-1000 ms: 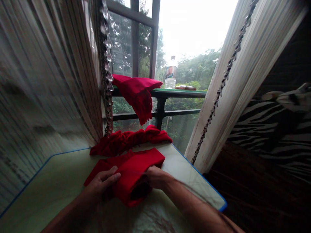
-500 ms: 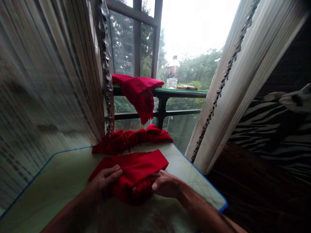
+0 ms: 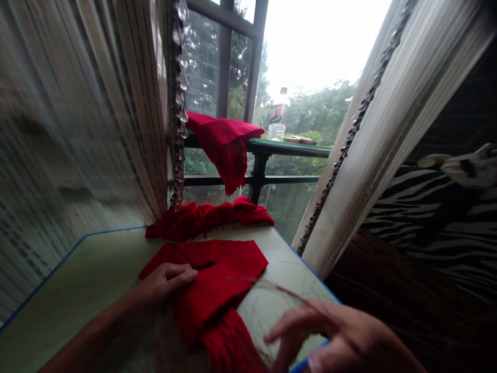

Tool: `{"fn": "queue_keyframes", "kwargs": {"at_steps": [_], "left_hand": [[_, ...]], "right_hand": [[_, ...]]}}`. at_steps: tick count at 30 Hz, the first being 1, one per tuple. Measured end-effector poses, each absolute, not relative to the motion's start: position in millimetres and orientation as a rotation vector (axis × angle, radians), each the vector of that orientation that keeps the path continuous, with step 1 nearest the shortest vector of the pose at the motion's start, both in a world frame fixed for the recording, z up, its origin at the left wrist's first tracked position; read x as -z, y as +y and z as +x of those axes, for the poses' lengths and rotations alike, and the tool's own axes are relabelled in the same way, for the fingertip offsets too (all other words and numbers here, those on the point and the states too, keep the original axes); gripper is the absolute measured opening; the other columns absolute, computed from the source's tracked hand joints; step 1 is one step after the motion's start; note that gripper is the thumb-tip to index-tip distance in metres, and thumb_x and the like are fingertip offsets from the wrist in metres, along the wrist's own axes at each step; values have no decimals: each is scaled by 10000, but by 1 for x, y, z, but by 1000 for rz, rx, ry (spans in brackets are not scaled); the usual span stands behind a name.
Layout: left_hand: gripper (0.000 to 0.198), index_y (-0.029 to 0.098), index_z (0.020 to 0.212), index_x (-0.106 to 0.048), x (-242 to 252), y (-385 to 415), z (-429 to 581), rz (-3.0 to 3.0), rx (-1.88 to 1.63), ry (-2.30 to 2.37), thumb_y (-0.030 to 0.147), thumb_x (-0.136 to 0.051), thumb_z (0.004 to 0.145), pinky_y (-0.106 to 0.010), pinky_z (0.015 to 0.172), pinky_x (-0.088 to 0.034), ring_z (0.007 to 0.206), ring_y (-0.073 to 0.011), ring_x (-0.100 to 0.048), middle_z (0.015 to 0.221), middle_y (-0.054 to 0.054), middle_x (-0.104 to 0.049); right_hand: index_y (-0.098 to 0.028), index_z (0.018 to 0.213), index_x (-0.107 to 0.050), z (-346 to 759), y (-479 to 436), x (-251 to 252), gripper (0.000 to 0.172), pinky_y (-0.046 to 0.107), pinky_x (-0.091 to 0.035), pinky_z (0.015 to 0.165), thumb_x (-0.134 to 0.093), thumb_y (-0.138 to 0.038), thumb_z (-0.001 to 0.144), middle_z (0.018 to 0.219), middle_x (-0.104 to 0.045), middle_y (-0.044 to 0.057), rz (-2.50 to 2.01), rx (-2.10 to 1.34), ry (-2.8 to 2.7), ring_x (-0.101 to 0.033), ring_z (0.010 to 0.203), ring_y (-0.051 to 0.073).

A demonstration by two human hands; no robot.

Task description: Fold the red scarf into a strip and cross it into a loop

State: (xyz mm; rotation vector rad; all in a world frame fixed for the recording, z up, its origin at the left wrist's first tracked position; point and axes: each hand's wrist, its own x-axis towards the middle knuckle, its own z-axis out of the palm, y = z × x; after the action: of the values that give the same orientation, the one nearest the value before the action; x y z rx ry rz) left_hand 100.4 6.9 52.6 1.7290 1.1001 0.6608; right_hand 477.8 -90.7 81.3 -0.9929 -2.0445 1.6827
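The left hand [image 3: 166,282] lies open and nearly flat, fingers together, pressing down on a folded red scarf [image 3: 212,274] without gripping it. The scarf sits on the worktop [image 3: 85,280], and its fringed end [image 3: 233,344] runs toward the person and out of view at the bottom. The right hand [image 3: 330,336], slightly blurred, is raised off the surface just beside that fringe. Its fingers are loosely curled and spread, and it has hold of nothing.

The worktop is glossy pale green with thin blue edging [image 3: 306,270]. A wide stretch of it runs left of the scarf, with a narrower strip to the right, where the blue edge slants toward the right hand.

There are three red textiles in all. A second one [image 3: 205,218] lies bunched along the far edge, and a third [image 3: 223,142] hangs over a green-topped railing [image 3: 291,149] outside the open window. One plastic bottle [image 3: 278,116] and one flat brown packet [image 3: 300,140] stand on that rail. Two striped curtains [image 3: 97,103] [image 3: 388,114] frame the opening, and a beaded string [image 3: 178,93] hangs at the left one.
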Motion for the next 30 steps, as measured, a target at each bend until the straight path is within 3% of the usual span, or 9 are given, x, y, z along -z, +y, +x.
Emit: {"fn": "queue_keyframes", "kwargs": {"at_steps": [2, 5, 10, 15, 18, 20, 22, 25, 30], "left_hand": [[547, 171, 711, -662, -58, 4, 99, 1796, -574, 1115, 692, -601, 866, -229, 585, -355, 632, -138, -484, 676, 16, -558], [526, 168, 734, -677, -62, -2, 99, 1866, -473, 1151, 656, -581, 904, -224, 557, -303, 597, -126, -449, 643, 21, -525], [449, 171, 785, -703, -62, -8, 97, 1840, -408, 1103, 607, -653, 879, -212, 540, -298, 602, -128, -480, 677, 9, -595], [351, 201, 873, -706, -64, -11, 98, 1877, -470, 1193, 545, -641, 898, -227, 573, -395, 649, -167, -590, 753, -7, -680], [238, 263, 1020, -747, -69, -24, 108, 2158, -681, 1280, 443, -679, 881, -278, 771, -517, 877, -237, -701, 993, -42, -755], [325, 338, 1173, -733, -72, -39, 121, 2393, -730, 1131, 368, -711, 850, -285, 914, -524, 1062, -255, -702, 1202, -37, -738], [591, 409, 1381, -618, -74, -55, 136, 2614, -664, 932, 277, -724, 814, -288, 1045, -477, 1234, -257, -648, 1404, -10, -657], [918, 401, 1623, -251, -69, -69, 156, 2838, -558, 867, 214, -674, 830, -363, 1228, -301, 1468, -271, -448, 1623, -8, -416], [926, 328, 1644, 19, -27, -63, 175, 2944, -464, 848, 142, -526, 919, -387, 1274, -239, 1506, -243, -385, 1639, -40, -342]], "right_hand": [[-241, 1206, -731, 478, -64, -79, 591, 365, -564, 826, -585, -701, 867, 1042, -787, 116, -1224, -1310, -1952, -739, 956, 256], [-171, 958, -732, 470, -5, -62, 607, 395, -517, 767, -446, -704, 909, 953, -738, 138, -1575, -776, -1799, -676, 857, 266], [-202, 648, -627, 445, 60, -38, 413, 325, -412, 644, -660, -565, 843, 645, -611, 26, -1639, -633, -1839, -544, 644, 188], [-202, 857, -668, 423, 88, -36, 320, 272, -414, 617, -597, -510, 913, 786, -673, 13, -1555, -626, -1804, -590, 727, 174], [-192, 931, -692, 415, 101, -30, 307, 273, -446, 643, -617, -490, 912, 856, -712, 34, -1526, -648, -1797, -634, 785, 189], [-178, 981, -704, 413, 106, -23, 297, 284, -470, 689, -643, -458, 904, 933, -734, 57, -1505, -652, -1794, -657, 843, 203], [-170, 1053, -704, 413, 108, -17, 304, 294, -489, 744, -643, -432, 912, 1013, -744, 73, -1476, -652, -1787, -674, 904, 210], [-175, 1089, -702, 414, 108, -11, 323, 298, -504, 768, -637, -444, 921, 1040, -751, 71, -1439, -661, -1781, -686, 934, 213], [-169, 1081, -719, 415, 108, -12, 332, 309, -506, 755, -642, -446, 914, 1023, -761, 83, -1427, -670, -1777, -695, 915, 226]]}}
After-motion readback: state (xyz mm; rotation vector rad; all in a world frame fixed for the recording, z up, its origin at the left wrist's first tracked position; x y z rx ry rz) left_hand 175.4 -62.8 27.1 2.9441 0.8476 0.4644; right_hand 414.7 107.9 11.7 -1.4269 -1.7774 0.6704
